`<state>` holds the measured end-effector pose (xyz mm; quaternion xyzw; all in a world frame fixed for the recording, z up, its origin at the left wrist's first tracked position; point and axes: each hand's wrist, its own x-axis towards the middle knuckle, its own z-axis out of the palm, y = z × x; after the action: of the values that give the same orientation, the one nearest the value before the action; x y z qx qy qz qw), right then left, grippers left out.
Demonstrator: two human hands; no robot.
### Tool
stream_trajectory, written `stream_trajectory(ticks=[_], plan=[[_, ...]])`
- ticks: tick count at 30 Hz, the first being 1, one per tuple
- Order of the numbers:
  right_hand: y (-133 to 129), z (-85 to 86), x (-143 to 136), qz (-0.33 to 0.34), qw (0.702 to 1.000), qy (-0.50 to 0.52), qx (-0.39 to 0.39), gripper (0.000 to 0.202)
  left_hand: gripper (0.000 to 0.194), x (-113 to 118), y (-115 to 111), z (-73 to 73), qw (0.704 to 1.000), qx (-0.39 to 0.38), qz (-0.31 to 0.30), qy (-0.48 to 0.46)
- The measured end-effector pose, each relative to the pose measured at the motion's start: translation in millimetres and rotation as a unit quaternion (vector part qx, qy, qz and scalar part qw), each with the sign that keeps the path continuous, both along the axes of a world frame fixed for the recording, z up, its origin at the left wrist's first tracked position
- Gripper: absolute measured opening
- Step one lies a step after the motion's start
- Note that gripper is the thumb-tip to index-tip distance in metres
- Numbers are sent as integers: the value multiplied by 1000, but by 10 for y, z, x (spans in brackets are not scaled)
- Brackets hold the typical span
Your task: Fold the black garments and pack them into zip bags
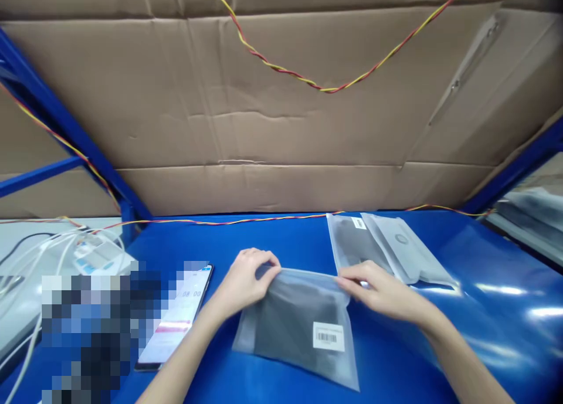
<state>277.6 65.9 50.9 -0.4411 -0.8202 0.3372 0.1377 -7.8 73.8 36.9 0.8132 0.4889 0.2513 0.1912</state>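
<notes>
A frosted plastic bag (pixel 285 322) with dark contents and a white barcode label (pixel 328 336) lies tilted on the blue tabletop (pixel 281 240), its upper edge raised toward me. My left hand (pixel 254 275) pinches the upper left corner of this bag between thumb and fingers. At the upper right corner, my right hand (pixel 373 287) grips the edge with thumb and forefinger. Behind my right hand lie a bag with dark contents (pixel 352 240) and a lighter frosted bag (pixel 402 245), side by side.
A phone (pixel 180 316) with a lit screen lies left of my left forearm. White cables (pixel 65 245) and a white device sit at the far left. Blue frame posts (pixel 74 122) flank a cardboard wall (pixel 281 116) with a twisted red-yellow wire (pixel 328 90).
</notes>
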Motion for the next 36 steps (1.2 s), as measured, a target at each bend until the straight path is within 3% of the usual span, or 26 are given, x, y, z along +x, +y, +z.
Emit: stream_trajectory(ticks=[7, 14, 20, 22, 26, 28, 36], plan=[[-28, 130, 193, -1, 997, 1, -76, 44, 22, -293, 65, 149, 994, -93, 25, -43], [-88, 80, 157, 149, 957, -18, -250, 38, 20, -228, 43, 159, 996, -89, 19, -22], [-95, 68, 175, 229, 937, -14, -264, 38, 20, -170, 52, 102, 994, -88, 18, -61], [-93, 78, 141, 211, 944, 16, -252, 36, 22, -145, 75, 49, 991, -85, 33, -93], [-85, 74, 6, 68, 973, 103, -195, 27, 26, -79, 104, -55, 983, -97, 46, -146], [-86, 56, -61, 27, 976, 129, -171, 25, 28, -45, 101, -90, 981, -106, 45, -157], [-121, -21, -219, 9, 985, 115, -127, 25, 27, 18, 74, -137, 972, -129, 52, -189]])
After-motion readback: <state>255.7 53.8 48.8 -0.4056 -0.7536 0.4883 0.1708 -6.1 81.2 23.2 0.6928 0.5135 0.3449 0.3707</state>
